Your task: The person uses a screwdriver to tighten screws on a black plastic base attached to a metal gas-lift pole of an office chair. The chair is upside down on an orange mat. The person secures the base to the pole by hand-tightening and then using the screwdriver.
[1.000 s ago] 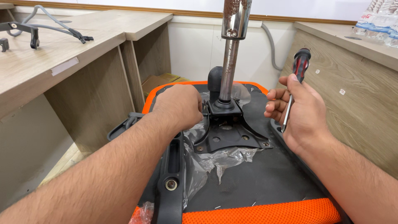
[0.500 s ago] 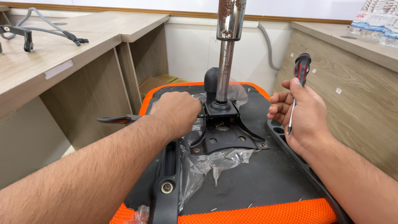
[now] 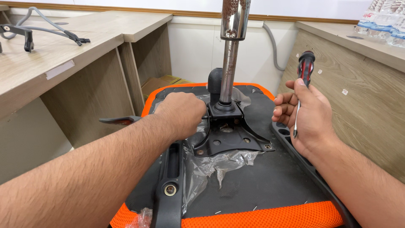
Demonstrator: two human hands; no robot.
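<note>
Black metal, bolted to the underside of an upturned orange-edged chair seat (image 3: 270, 219), forms the mechanism plate (image 3: 230, 141) that everything else here can be placed against. A rusty chrome gas-lift column (image 3: 230, 63) rises straight up out of the plate's hub. The left hand (image 3: 181, 114) lies on the plate's left edge, fingers curled down against the hub side; what they pinch is hidden under the hand, so I cannot tell whether they are clamped on a part or only pressing. To the right of the plate, clear of it, the right hand (image 3: 308, 120) is closed around a screwdriver (image 3: 303, 84), red-and-black handle up, shaft pointing down past the palm. Torn clear plastic wrap (image 3: 211, 164) spreads from under the plate's near side. A black armrest bracket (image 3: 168, 185) lies near-left of the plate, a lever (image 3: 120, 120) sticks out farther left.

Over the last second the left hand has stayed at the hub and the screwdriver has stayed raised, off the screws; only the view has shifted slightly. By that reading, hand work at the plate goes on and the tool waits.
</note>
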